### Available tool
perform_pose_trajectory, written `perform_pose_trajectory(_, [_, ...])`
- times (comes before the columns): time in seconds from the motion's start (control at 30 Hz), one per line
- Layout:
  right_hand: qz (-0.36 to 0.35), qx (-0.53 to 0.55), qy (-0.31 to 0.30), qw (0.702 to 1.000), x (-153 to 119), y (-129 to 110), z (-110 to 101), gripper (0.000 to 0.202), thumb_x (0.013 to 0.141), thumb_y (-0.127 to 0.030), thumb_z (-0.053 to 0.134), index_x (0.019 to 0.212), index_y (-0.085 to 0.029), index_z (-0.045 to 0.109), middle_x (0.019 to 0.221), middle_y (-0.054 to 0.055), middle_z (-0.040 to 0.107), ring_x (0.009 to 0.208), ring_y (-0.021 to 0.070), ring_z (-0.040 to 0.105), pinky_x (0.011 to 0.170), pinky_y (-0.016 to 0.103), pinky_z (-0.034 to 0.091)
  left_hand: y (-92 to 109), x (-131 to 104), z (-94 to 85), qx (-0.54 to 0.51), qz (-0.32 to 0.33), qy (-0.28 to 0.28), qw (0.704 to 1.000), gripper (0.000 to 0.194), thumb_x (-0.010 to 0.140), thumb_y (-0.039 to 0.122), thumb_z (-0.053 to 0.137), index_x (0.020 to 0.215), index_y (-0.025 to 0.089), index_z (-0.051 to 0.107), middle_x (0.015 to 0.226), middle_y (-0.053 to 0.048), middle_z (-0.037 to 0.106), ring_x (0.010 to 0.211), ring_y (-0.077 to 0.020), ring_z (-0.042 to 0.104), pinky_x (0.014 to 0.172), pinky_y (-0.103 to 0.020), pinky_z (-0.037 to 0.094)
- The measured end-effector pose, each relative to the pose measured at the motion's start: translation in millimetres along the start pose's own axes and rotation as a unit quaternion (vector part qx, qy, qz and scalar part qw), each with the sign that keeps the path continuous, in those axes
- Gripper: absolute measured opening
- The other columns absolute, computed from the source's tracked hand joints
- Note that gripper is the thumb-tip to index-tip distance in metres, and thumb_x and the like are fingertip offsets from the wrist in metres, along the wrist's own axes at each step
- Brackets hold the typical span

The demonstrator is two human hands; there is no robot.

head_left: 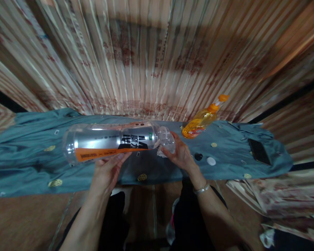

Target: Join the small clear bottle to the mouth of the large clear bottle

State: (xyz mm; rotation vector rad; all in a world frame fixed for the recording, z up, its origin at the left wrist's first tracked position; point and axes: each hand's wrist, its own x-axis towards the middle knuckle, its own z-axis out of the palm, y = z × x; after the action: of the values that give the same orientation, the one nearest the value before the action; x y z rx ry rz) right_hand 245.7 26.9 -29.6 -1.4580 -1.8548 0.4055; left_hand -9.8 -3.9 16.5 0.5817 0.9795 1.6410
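A large clear plastic bottle (102, 137) with a silver and orange label lies sideways in front of me, neck to the right. My left hand (111, 167) supports it from below near its middle, with the fingers curled under and partly hidden. At the neck end, my right hand (179, 151) grips a small clear plastic piece (167, 139), perhaps a cup or part of the neck; I cannot tell which. A crumpled white tissue (161, 152) is pinched beneath it by the thumb. To the right of this hand lie a black cap (198, 156) and a white cap (211, 161).
An orange dish soap bottle (200, 122) with a pump top stands at the back right. A phone (259, 151) lies on the right of the teal cloth (31, 164) covering the narrow table. Pleated curtains (146, 69) hang close behind. Another clear bottle (171, 226) is near my feet.
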Motion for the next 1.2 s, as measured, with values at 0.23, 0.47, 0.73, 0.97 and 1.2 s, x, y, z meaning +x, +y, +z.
perform_pose_trajectory(0.23, [-0.006, -0.006, -0.002, 1.0, 0.0, 1.2, -0.1, 0.071, 0.087, -0.041, 0.073, 0.147, -0.014, 0.047, 0.143, 0.021, 0.065, 0.131, 0.037, 0.065, 0.11, 0.056, 0.054, -0.7, 0.9, -2.8, 0.011, -0.006, -0.007, 1.0, 0.039, 0.04, 0.031, 0.103, 0.061, 0.023, 0.072, 0.065, -0.001, 0.075, 0.072, -0.0266, 0.076, 0.09, -0.052, 0.066])
perform_pose_trajectory(0.47, [-0.013, -0.012, 0.006, 1.0, -1.1, 3.7, 1.3, 0.071, 0.088, -0.042, 0.074, 0.15, -0.018, 0.046, 0.144, 0.019, 0.064, 0.132, 0.035, 0.064, 0.111, 0.054, 0.054, 1.8, -0.4, 2.6, 0.0, -0.008, 0.013, 1.0, 0.045, 0.032, 0.03, 0.105, 0.061, 0.023, 0.071, 0.064, 0.0, 0.076, 0.067, -0.0258, 0.076, 0.082, -0.048, 0.068])
perform_pose_trajectory(0.73, [-0.007, -0.007, 0.0, 1.0, -0.7, 2.7, -0.4, 0.073, 0.087, -0.041, 0.074, 0.149, -0.016, 0.046, 0.145, 0.02, 0.064, 0.134, 0.0357, 0.063, 0.113, 0.054, 0.053, 2.4, 0.3, 3.0, -0.007, -0.013, 0.017, 1.0, 0.044, 0.032, 0.026, 0.103, 0.055, 0.023, 0.065, 0.064, -0.001, 0.076, 0.066, -0.0242, 0.075, 0.08, -0.045, 0.068])
perform_pose_trajectory(0.97, [-0.006, -0.009, 0.004, 1.0, -0.7, 2.0, 0.2, 0.071, 0.087, -0.039, 0.074, 0.149, -0.018, 0.047, 0.142, 0.019, 0.066, 0.13, 0.0353, 0.066, 0.11, 0.054, 0.055, -1.6, 1.2, -1.6, 0.002, -0.002, 0.003, 1.0, 0.041, 0.038, 0.029, 0.103, 0.058, 0.023, 0.067, 0.061, 0.0, 0.072, 0.068, -0.0262, 0.075, 0.087, -0.052, 0.065])
perform_pose_trajectory(1.2, [-0.016, -0.017, 0.007, 1.0, -0.3, 3.1, 1.2, 0.069, 0.088, -0.039, 0.072, 0.148, -0.016, 0.047, 0.142, 0.02, 0.065, 0.129, 0.0362, 0.066, 0.11, 0.056, 0.055, 0.3, -0.3, 1.0, -0.001, -0.002, 0.001, 1.0, 0.041, 0.038, 0.026, 0.102, 0.059, 0.024, 0.066, 0.062, 0.0, 0.074, 0.068, -0.0273, 0.076, 0.085, -0.051, 0.066])
